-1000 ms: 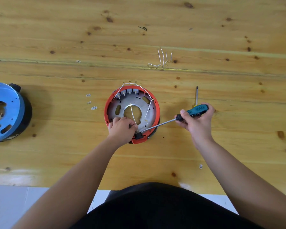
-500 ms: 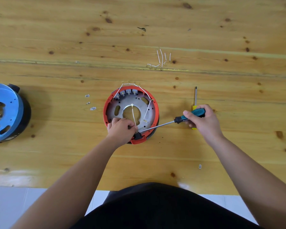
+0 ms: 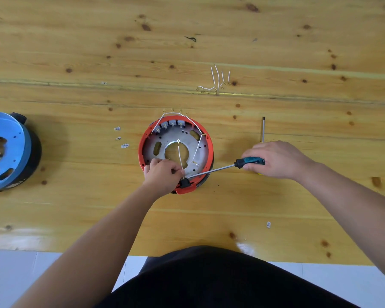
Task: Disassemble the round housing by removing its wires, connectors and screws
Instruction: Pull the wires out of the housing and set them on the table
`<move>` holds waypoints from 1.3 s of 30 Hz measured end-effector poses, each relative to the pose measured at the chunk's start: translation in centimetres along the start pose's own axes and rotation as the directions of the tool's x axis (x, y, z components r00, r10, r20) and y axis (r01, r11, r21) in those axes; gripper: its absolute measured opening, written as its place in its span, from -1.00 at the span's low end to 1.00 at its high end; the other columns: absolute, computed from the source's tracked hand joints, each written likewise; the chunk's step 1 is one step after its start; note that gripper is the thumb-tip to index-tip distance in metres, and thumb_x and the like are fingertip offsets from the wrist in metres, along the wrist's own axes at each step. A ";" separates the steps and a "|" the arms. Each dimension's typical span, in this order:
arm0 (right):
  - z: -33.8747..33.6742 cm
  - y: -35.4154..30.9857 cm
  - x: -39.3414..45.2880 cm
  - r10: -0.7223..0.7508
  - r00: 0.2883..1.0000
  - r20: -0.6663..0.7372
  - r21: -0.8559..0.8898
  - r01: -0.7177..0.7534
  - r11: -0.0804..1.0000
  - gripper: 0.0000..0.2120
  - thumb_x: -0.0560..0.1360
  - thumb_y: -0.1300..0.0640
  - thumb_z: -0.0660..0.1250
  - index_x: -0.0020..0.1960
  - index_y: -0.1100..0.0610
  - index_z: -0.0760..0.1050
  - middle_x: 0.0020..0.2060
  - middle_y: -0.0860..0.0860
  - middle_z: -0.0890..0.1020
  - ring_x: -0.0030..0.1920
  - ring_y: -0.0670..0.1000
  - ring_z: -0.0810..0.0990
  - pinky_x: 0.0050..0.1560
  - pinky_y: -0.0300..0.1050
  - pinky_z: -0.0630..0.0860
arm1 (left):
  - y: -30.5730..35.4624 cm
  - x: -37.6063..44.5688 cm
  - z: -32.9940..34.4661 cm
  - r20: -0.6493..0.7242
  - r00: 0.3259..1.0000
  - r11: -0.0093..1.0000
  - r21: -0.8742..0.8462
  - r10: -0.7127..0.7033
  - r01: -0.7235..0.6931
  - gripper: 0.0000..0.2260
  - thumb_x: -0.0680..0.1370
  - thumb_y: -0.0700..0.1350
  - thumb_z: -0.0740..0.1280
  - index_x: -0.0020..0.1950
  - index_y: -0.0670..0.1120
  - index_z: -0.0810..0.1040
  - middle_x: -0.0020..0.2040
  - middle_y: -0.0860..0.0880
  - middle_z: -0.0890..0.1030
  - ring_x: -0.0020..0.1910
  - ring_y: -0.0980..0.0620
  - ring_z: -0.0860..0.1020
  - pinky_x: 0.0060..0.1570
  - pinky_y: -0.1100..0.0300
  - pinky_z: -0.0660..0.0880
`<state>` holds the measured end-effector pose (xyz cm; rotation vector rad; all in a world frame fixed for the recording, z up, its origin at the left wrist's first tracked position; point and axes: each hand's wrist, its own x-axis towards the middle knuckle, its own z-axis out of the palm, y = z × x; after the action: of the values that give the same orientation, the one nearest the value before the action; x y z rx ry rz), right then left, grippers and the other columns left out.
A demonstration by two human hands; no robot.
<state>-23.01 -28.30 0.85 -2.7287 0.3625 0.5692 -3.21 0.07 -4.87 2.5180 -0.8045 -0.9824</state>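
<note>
Two housings sit on the tabletop (image 3: 276, 30): the red one (image 3: 209, 150) at centre and a blue one (image 3: 7, 150) at the left edge. Inside the red housing lie a grey plate (image 3: 176, 134), several white wires (image 3: 197, 150) and four connectors (image 3: 169, 125) along its far rim. The left hand (image 3: 162, 174) is curled on the near rim; what it grasps I cannot tell. The right hand (image 3: 278, 160) grips one screwdriver (image 3: 249, 162), tip inside the housing; a second (image 3: 263, 130) lies beneath that hand. Loose wires (image 3: 216, 82) lie farther off, with three small connectors (image 3: 120, 137) left of the housing.
</note>
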 end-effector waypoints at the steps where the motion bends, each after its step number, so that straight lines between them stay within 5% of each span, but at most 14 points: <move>1: 0.3 0.0 -0.3 0.004 1.000 -0.012 0.010 -0.004 1.000 -0.74 0.60 -0.31 0.21 0.19 -0.29 0.56 -0.12 -0.22 0.56 -0.10 -0.05 0.56 -0.19 -0.05 0.52 | 0.0 0.0 0.0 -0.006 1.000 1.000 -0.003 0.002 -0.002 -0.74 0.66 0.11 0.29 -0.13 0.01 0.61 -0.02 0.18 0.59 0.29 -0.02 0.30 0.14 0.11 0.05; 8: 3.3 -0.4 -2.7 0.003 0.992 -0.129 0.051 0.003 0.999 -0.60 0.57 -0.35 0.10 0.16 -0.22 0.61 -0.21 -0.17 0.54 -0.21 0.00 0.57 -0.35 -0.11 0.47 | 0.0 -0.1 0.2 -0.019 1.000 1.000 0.007 0.008 -0.008 -0.73 0.66 0.12 0.28 -0.12 0.00 0.61 -0.01 0.16 0.61 0.28 -0.01 0.30 0.14 0.10 0.05; 13: 4.6 -1.1 -3.8 0.009 0.972 -0.236 0.040 0.000 0.999 -0.67 0.60 -0.25 0.25 0.18 -0.12 0.66 -0.21 -0.22 0.54 -0.28 -0.05 0.52 -0.43 -0.23 0.26 | 0.0 -0.2 0.1 -0.016 1.000 1.000 -0.009 0.004 -0.005 -0.74 0.67 0.11 0.27 -0.12 0.02 0.60 -0.09 0.15 0.60 0.28 0.00 0.29 0.15 0.09 0.07; 20: 4.7 -2.2 -4.9 -0.014 0.936 -0.351 -0.031 0.004 1.000 -0.70 0.58 -0.19 0.35 0.14 -0.04 0.70 -0.22 -0.12 0.64 -0.28 0.05 0.65 -0.46 -0.13 0.48 | 0.1 -0.4 0.0 -0.010 1.000 1.000 0.000 -0.002 0.002 -0.77 0.68 0.09 0.26 -0.11 0.07 0.59 -0.12 0.17 0.57 0.32 -0.02 0.30 0.15 0.09 0.08; 28: 6.2 -4.0 -5.8 0.042 0.892 -0.450 -0.039 -0.067 0.997 -0.73 0.58 -0.13 0.43 0.10 0.03 0.72 -0.29 -0.07 0.64 -0.38 0.07 0.61 -0.51 -0.11 0.47 | 0.3 -0.4 -0.2 -0.018 0.999 0.999 -0.023 -0.034 0.034 -0.78 0.70 0.06 0.22 -0.13 0.11 0.48 -0.08 0.08 0.59 0.31 -0.05 0.32 0.12 0.10 0.09; 39: 5.4 -3.7 -4.7 0.150 0.936 -0.319 0.133 -0.113 0.985 -0.79 0.59 -0.15 0.39 0.04 -0.04 0.67 -0.32 -0.16 0.58 -0.34 -0.01 0.56 -0.42 -0.14 0.40 | 0.8 -0.8 -0.7 -0.013 0.999 0.997 -0.069 -0.044 0.043 -0.78 0.69 0.04 0.23 -0.12 0.03 0.53 -0.11 0.09 0.60 0.25 -0.02 0.32 0.16 0.11 0.09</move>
<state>-27.89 -22.06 -0.81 -2.6992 0.6433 0.1149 -3.52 -0.03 -3.53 2.4913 -0.7020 -0.9876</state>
